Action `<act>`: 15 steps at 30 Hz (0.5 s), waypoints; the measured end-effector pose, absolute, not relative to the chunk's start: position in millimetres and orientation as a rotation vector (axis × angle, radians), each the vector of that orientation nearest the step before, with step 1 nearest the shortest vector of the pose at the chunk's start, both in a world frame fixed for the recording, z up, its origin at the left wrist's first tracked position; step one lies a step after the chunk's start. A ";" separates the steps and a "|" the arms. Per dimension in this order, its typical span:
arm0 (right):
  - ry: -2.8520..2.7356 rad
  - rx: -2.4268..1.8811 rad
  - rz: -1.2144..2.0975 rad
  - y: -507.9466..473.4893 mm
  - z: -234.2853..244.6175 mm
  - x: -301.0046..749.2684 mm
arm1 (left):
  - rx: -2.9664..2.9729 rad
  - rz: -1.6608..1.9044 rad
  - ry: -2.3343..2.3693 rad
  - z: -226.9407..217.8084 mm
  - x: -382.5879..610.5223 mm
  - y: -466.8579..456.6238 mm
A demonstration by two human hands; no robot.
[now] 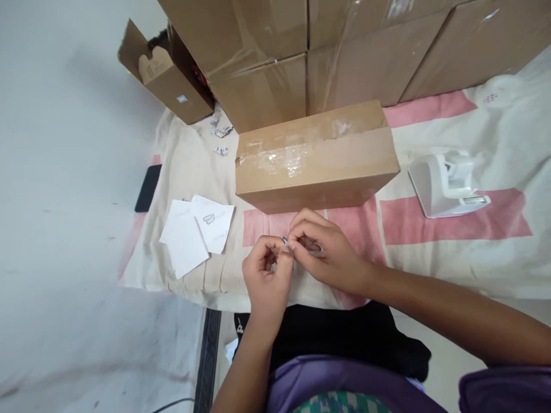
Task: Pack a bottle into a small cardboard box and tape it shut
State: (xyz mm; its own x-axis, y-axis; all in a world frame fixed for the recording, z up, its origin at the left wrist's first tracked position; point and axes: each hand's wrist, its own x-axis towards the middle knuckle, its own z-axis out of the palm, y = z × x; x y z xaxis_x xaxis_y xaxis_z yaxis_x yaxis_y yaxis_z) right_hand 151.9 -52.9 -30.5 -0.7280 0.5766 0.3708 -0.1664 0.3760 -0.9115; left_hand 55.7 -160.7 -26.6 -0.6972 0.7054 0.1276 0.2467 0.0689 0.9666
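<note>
My left hand (267, 267) and my right hand (321, 244) meet just in front of a taped cardboard box (318, 152). A small shiny silvery piece (286, 242) is pinched between the fingertips of both. Its exact kind is too small to make out, and the fingers cover part of it. Both hands are closed, thumb against forefinger, above the cloth-covered surface. Left of them lie several white paper sheets (185, 246), one with a small line drawing.
Large cardboard boxes (267, 89) are stacked behind. A white tape dispenser (443, 183) stands right on the pink and cream cloth (451, 218). An open carton (176, 94), crumpled silvery scraps (221, 151) and a dark phone (148, 188) lie left, near the wall.
</note>
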 end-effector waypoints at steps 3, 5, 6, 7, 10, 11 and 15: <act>-1.890 -0.391 1.482 -57.0 -28.0 151.4 | 0.907 1.703 1.944 -27.0 58.4 -157.6; -1.843 -0.410 1.540 -59.1 -27.2 151.6 | 0.893 1.718 1.912 -27.6 59.6 -156.5; -1.820 -0.416 1.567 -59.5 -27.2 151.8 | 0.892 1.723 1.902 -28.0 59.6 -156.5; -1.807 -0.419 1.587 -59.3 -27.5 152.1 | 0.897 1.726 1.893 -28.4 58.8 -156.9; -1.875 -0.379 1.523 -54.6 -28.4 154.0 | 0.979 1.677 1.810 -29.0 51.3 -159.8; -1.933 -0.345 1.455 -51.9 -28.4 154.9 | 1.033 1.622 1.781 -28.8 47.5 -161.1; -2.206 -0.192 1.110 -41.6 -27.4 158.1 | 1.251 1.384 1.882 -25.1 33.8 -164.2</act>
State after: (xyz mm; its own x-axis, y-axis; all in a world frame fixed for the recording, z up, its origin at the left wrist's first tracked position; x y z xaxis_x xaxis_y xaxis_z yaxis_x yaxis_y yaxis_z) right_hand 158.1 -41.6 -27.4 -0.7763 0.3999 0.4873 -0.1533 0.6301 -0.7613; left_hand 33.8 -164.2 -25.1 -0.4623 0.8774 0.1285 0.3841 0.0675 0.9208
